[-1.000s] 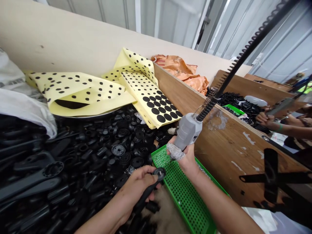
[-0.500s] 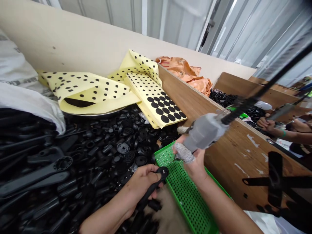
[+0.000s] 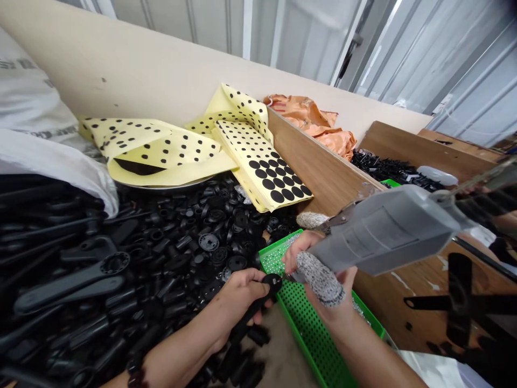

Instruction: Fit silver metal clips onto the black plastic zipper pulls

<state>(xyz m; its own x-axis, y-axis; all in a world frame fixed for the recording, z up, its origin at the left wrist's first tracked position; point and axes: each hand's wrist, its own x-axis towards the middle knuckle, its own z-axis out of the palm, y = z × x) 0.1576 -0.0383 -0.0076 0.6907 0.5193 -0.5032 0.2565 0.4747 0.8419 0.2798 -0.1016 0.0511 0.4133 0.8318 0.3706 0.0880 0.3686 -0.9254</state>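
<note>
My left hand [image 3: 240, 296] is closed on a black plastic part [image 3: 274, 282] with a rounded end. That end points right, over the rim of a green perforated basket [image 3: 315, 323]. My right hand [image 3: 323, 285], with speckled knit covers on some fingers, grips a grey electric screwdriver [image 3: 388, 229]. The tool lies nearly level, and its tip is at or very near the rounded end; contact cannot be made out. Small shiny pieces, perhaps screws, lie in the basket beneath my right hand. Loose black plastic parts [image 3: 161, 248] are heaped to the left.
Yellow sheets with black dots [image 3: 278, 178] lie behind the heap, some on a round metal rim. A wooden divider [image 3: 315, 161] runs along the right, with orange sacking [image 3: 307, 116] behind it. White sacks [image 3: 36, 108] stand at the left.
The screwdriver has swung down from a steep tilt to nearly level, and its tip has come to the black part's rounded end. My left hand has barely moved.
</note>
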